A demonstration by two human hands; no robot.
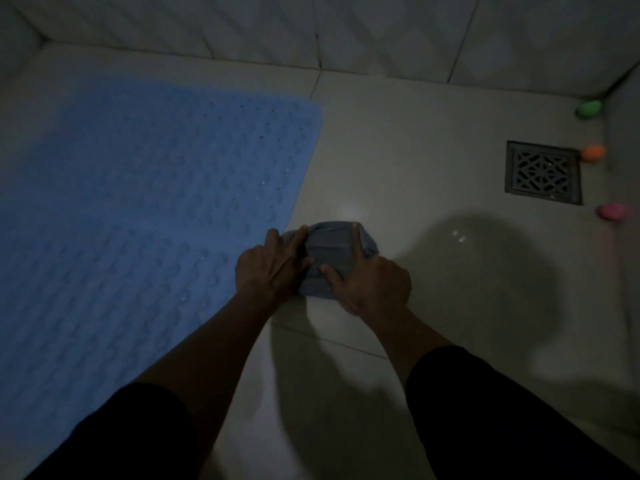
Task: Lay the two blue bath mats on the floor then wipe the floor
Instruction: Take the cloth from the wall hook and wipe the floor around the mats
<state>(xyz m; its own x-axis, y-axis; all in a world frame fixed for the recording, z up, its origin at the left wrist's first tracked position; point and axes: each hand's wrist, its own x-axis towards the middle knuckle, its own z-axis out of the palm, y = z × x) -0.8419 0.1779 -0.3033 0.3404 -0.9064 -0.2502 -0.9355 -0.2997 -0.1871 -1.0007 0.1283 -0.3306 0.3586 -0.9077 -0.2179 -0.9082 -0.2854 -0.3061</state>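
Down on the floor (433, 140), a bunched grey-blue cloth (334, 252), just right of the blue mat's (138, 216) right edge, touching or nearly so. Left hand (273, 263) pressed on the cloth's left side, fingers fairly straight and slightly spread, tips reaching toward the cloth's far edge. Right hand (372, 282) pressed on the right side, forefinger stretched up along the cloth, thumb angled inward across its near part, thumb tips of both hands near each other at the middle. Neither hand visibly curled round the cloth; remaining right fingers hidden behind the cloth's right edge, so their hold cannot be told. Dark sleeves (485, 410) pushed up on both forearms.

Mat flat on the tiles, covering the left part of the view, studded with rows of raised bumps and small holes. Whether one mat or two overlapping: cannot tell in the dim light.

Further right, a square metal drain (542, 173) with a patterned grille, set in the pale floor. Beside it along the right wall, three small rounded things: green (588, 109) in the corner, orange (593, 153) just right of the drain, pink (611, 211) nearer. Tiled wall (381, 32) along the far side. Broad shadows across the floor right of the arms.
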